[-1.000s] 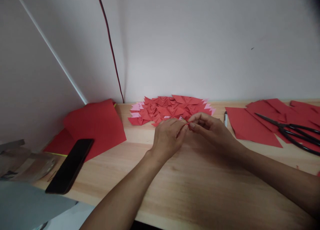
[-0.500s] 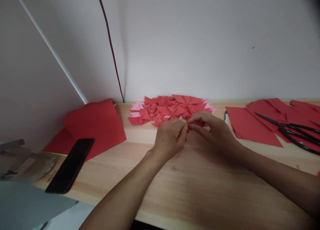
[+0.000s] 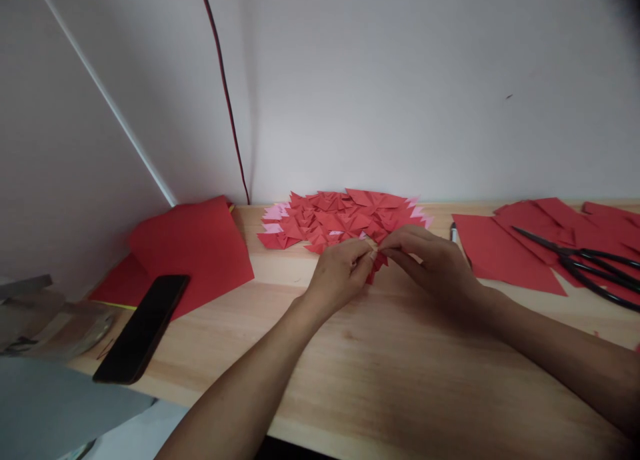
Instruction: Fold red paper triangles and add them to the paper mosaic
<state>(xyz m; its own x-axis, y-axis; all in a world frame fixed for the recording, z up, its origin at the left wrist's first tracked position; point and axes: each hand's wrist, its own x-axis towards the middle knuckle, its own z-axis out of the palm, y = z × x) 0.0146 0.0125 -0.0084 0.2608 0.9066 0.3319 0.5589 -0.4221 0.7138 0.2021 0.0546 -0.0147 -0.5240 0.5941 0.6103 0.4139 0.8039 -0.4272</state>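
A: Any readable text, labels or numbers in this shot?
B: None legible. The phone (image 3: 143, 328), well left of the folded red pile (image 3: 345, 219), shows a dark screen with no characters.
A: Tools?
B: The scissors (image 3: 585, 265), well right of the pile, are plain black, and any stamp is too small to tell. The pen (image 3: 453, 232), just right of the pile, is only partly visible with no print readable.
A: Paper?
B: The red sheets left of the pile (image 3: 193, 247) and right of it (image 3: 505, 253) have plain faces. The pile itself is the same. The wall (image 3: 400, 100) behind the pile carries no sign.
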